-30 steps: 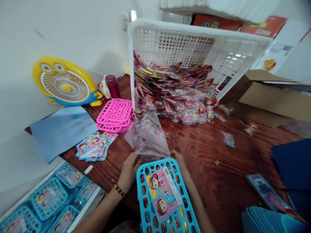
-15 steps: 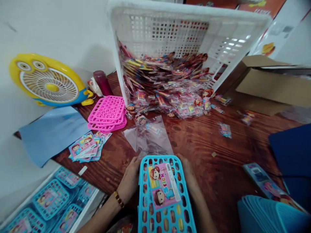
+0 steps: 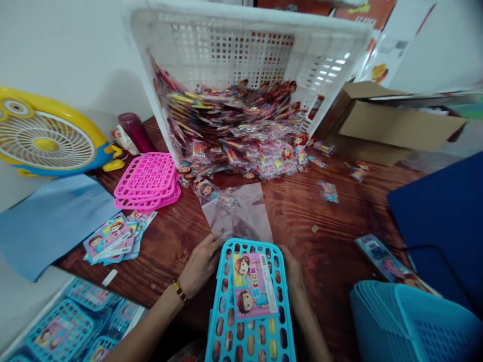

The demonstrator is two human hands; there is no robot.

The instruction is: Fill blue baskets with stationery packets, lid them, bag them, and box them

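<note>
A blue plastic basket with a slotted lid is close in front of me, its near end cut off by the frame. A pink "Stick" card with two cartoon children shows on the lid; colourful packed pieces show through the slots. My left hand, wearing a beaded bracelet, is closed at the basket's far left corner. At the far right side my right hand is closed too, its fingers mostly hidden behind the basket. A clear plastic bag lies flat just beyond, reaching the basket's far end.
A tipped white crate spills small packets. Pink lids, cards and a yellow fan are left; filled baskets sit lower left. Nested blue baskets, a dark-blue panel and an open carton are right.
The view has turned right, so surroundings sit further left. The plastic bag lies flatter and more spread. My left hand shows more clearly beside the basket, which stays between my hands.
</note>
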